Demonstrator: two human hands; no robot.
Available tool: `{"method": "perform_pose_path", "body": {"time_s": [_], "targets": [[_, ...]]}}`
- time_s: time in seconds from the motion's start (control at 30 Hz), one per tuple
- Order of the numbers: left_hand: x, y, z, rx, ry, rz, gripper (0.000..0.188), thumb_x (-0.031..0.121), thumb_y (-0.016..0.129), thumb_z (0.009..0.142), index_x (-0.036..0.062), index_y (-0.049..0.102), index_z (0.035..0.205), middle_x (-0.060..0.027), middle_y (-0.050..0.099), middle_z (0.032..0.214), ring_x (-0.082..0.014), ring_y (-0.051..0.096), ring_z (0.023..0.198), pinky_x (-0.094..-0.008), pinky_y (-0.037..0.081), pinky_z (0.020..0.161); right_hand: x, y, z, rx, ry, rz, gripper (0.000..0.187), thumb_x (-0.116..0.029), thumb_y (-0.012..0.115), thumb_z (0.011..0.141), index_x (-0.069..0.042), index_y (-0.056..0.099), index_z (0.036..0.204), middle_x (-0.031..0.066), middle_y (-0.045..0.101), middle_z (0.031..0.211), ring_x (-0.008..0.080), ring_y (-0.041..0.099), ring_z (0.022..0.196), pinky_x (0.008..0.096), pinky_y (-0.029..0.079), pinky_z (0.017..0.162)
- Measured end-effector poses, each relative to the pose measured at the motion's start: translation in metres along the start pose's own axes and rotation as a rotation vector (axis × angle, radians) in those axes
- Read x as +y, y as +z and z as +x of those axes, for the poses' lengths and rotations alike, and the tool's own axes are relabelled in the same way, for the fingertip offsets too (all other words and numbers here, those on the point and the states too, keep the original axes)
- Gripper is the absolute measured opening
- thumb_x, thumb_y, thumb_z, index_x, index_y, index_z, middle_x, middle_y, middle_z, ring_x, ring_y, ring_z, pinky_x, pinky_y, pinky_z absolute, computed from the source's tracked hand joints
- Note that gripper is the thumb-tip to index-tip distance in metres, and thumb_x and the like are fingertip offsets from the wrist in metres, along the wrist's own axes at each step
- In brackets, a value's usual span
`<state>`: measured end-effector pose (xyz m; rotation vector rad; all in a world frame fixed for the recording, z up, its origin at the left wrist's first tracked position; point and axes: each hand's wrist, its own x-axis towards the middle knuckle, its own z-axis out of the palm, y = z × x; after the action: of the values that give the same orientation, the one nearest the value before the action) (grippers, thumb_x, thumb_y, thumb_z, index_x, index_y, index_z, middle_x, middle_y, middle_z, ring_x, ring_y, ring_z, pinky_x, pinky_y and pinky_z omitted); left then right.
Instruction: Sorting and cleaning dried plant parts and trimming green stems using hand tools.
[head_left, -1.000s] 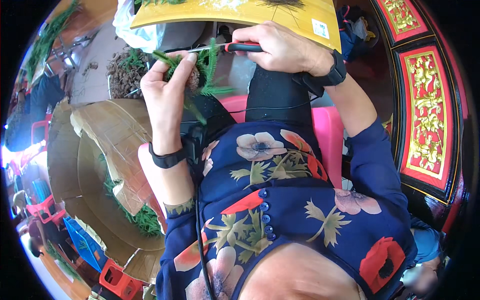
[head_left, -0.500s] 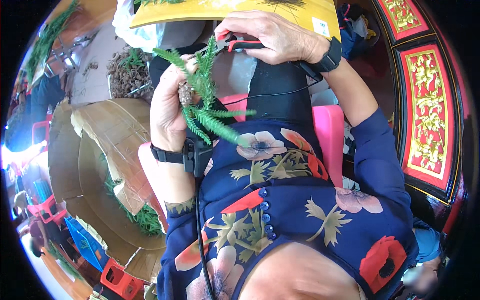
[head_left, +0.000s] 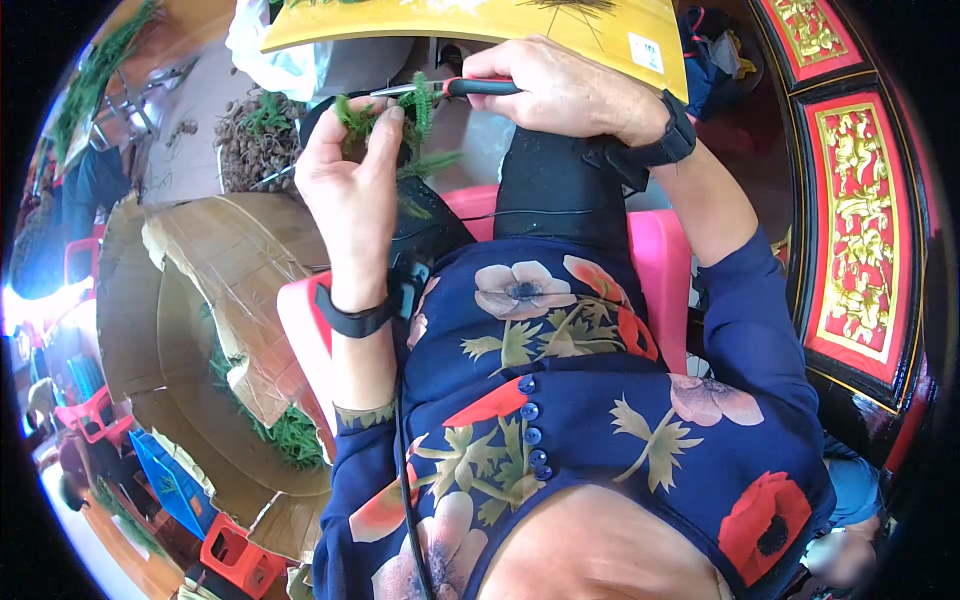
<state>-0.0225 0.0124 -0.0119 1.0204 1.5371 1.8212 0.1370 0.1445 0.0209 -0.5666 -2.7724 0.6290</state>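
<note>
My left hand is closed, its thumb and fingers pinching a green artificial-looking sprig with needle-like leaves. Part of the sprig is hidden behind the fingers, and some fronds stick out to the right above my lap. In my right hand I grip a pair of pliers with red and black handles. Their metal jaws point left and lie across the top of the sprig, close to my left fingertips. Whether the jaws are biting on a stem cannot be made out.
A yellow table stands just beyond my hands, with thin dark sticks on it. At left are a torn cardboard box holding greenery, a heap of brown pieces and a white plastic bag. A carved red-and-gold panel stands at right.
My left hand has turned, bringing the sprig's fronds up from over my lap and hiding its brown base. The pliers have swung to lie nearly level, pointing left across the sprig.
</note>
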Motion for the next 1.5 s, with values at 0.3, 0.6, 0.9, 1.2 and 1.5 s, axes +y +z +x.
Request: {"method": "perform_pose_path", "body": {"time_s": [0.3,0.6,0.9,1.2,1.5], "targets": [[-0.004,-0.001,0.000,0.071,0.028,-0.035,0.008,0.007,0.065,0.085,0.0012,0.066,0.090,0.0020,0.061,0.075,-0.0026,0.049,0.064,-0.0162,0.038,0.058,-0.026,0.001,-0.013,0.180,0.126,-0.034,0.019,-0.014,0.058,0.080,-0.002,0.057,0.095,0.0205,0.059,0.078,0.0382,0.057,0.077,0.0434,0.045,0.069],[0.001,-0.005,0.002,0.119,-0.073,-0.162,0.009,0.007,0.067,0.083,0.0020,0.067,0.090,0.0027,0.061,0.076,-0.0023,0.049,0.063,-0.0161,0.037,0.057,-0.016,0.013,-0.016,0.119,0.075,-0.137,0.023,-0.011,0.057,0.076,-0.001,0.055,0.096,0.0209,0.060,0.085,0.0387,0.059,0.085,0.0442,0.047,0.075],[0.005,-0.009,0.004,-0.042,-0.250,-0.273,0.012,0.008,0.068,0.081,0.0023,0.066,0.091,0.0016,0.060,0.073,-0.0039,0.048,0.058,-0.0180,0.035,0.054,0.009,0.013,-0.004,0.122,-0.182,-0.068,0.027,-0.009,0.059,0.077,-0.002,0.052,0.102,0.0178,0.058,0.091,0.0374,0.057,0.087,0.0421,0.046,0.079],[0.006,-0.023,0.008,-0.316,-0.457,-0.540,0.012,0.009,0.063,0.083,0.0007,0.065,0.091,-0.0017,0.060,0.071,-0.0068,0.047,0.056,-0.0194,0.032,0.050,0.000,-0.008,0.010,0.202,-0.401,0.133,0.015,-0.004,0.060,0.075,-0.001,0.054,0.089,0.0160,0.058,0.081,0.0338,0.057,0.072,0.0367,0.046,0.065],[0.004,-0.016,0.007,-0.245,-0.394,-0.429,0.014,0.008,0.065,0.082,-0.0006,0.065,0.092,-0.0023,0.062,0.074,-0.0062,0.049,0.059,-0.0181,0.035,0.052,0.009,-0.004,0.004,0.075,-0.306,0.080,0.018,-0.008,0.060,0.078,-0.002,0.055,0.094,0.0155,0.057,0.081,0.0329,0.057,0.075,0.0362,0.046,0.067]]}}
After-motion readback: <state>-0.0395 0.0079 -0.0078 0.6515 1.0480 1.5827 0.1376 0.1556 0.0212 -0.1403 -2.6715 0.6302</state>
